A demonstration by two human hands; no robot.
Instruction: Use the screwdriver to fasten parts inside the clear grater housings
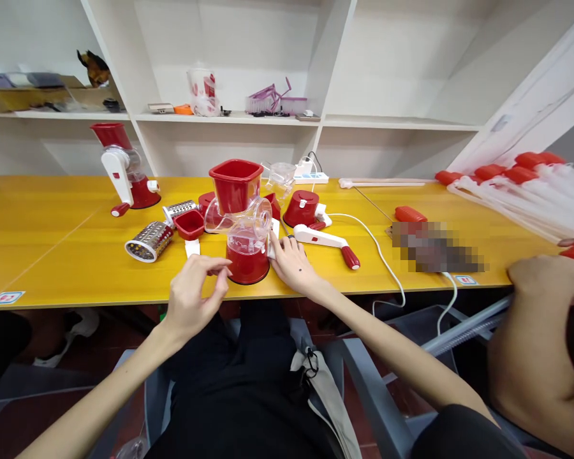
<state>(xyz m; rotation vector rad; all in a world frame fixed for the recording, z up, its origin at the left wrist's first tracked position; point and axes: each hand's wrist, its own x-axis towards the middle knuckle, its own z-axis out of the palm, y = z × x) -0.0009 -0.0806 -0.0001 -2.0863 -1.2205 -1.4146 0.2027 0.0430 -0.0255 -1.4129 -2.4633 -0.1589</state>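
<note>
A rotary drum grater stands upright before me, with a red hopper [236, 185], a clear plastic body [243, 220] and a red base [247, 262]. My right hand [294, 264] is at the base's right side, its fingers closed around a white knob [270, 245] they partly cover. Just left of the base, my left hand [196, 296] hovers with bent fingers, thumb and fingertips slightly apart and nothing between them. A white crank handle [321, 239] with a red grip lies right of my right hand. Metal grating drums [150, 242] and a red pusher [189, 224] lie to the left.
Behind are another red base [302, 207], a clear body [281, 175] and a power strip [310, 177]. An assembled grater [124, 169] stands far left. A white cable [377, 248] crosses the yellow table [67, 274]. Another person's hand [550, 277] is at right, near red-capped items [521, 167].
</note>
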